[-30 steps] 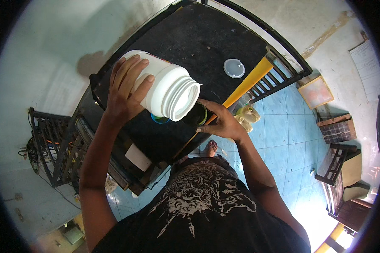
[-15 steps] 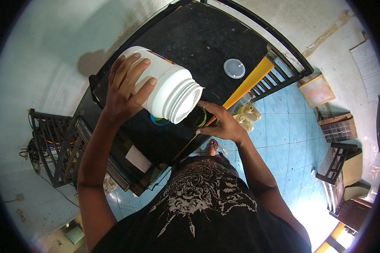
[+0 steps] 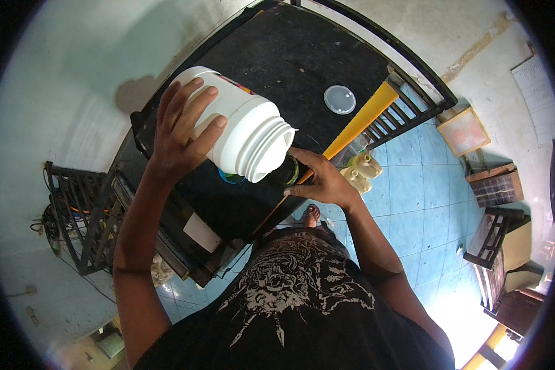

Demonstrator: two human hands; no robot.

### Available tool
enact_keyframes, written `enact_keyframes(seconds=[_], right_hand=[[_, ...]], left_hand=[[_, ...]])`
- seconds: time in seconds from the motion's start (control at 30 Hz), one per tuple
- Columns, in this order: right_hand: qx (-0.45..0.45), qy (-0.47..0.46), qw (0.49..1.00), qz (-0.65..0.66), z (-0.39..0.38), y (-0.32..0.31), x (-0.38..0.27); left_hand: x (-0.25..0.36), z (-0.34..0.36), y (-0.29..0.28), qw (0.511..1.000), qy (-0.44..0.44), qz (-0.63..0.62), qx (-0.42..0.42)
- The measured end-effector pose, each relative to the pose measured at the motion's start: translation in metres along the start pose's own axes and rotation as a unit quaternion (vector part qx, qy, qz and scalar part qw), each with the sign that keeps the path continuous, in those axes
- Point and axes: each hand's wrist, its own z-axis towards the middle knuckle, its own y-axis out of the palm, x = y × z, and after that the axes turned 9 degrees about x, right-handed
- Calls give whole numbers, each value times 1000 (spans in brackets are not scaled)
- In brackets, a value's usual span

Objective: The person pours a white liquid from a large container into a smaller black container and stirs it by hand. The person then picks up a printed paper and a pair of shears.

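Observation:
My left hand (image 3: 182,132) grips a large white plastic jar (image 3: 243,132) from its left side, fingers spread over it. The jar is tilted, its threaded open mouth pointing down to the right, and white contents fill much of the opening. Below the mouth, a round container with a green rim (image 3: 296,171) is mostly hidden behind the jar. My right hand (image 3: 327,179) curls around that container's right side, thumb and fingers on its edge. Part of a blue-rimmed round thing (image 3: 231,177) shows under the jar. A round translucent lid (image 3: 340,100) lies on the black tabletop (image 3: 283,49).
A yellow strip (image 3: 364,117) runs along the table's right edge, beside a black slatted rail (image 3: 407,120). Pale yellow jugs (image 3: 364,168) stand on the blue tiled floor (image 3: 413,197). At left is a black rack with cables (image 3: 83,213). A white card (image 3: 201,232) lies near the table's front left.
White contents now fill more of the jar's mouth and sit closer to its lip. Both hands have kept nearly the same places, with the jar tilted slightly further down.

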Motion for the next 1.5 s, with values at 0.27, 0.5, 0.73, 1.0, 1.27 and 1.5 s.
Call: enact_keyframes(seconds=[0.27,0.5,0.73,1.0,1.27,1.5], right_hand=[[-4,14,1000,16,1,0,-1],[-4,-14,1000,8,0,0,1],[9,-5,999,36,1,0,0],[5,-11,1000,10,1,0,-1],[-3,2,1000,24,0,0,2],[-12,16,1000,9,-1,0,5]], left_hand=[[1,4,-1,1000,5,5,-2],[4,5,-2,1000,7,16,7],[5,9,-5,1000,11,27,-4],[9,11,-9,999,-7,33,-5],[4,18,-15,999,8,43,3],[1,22,-18,999,18,48,6]])
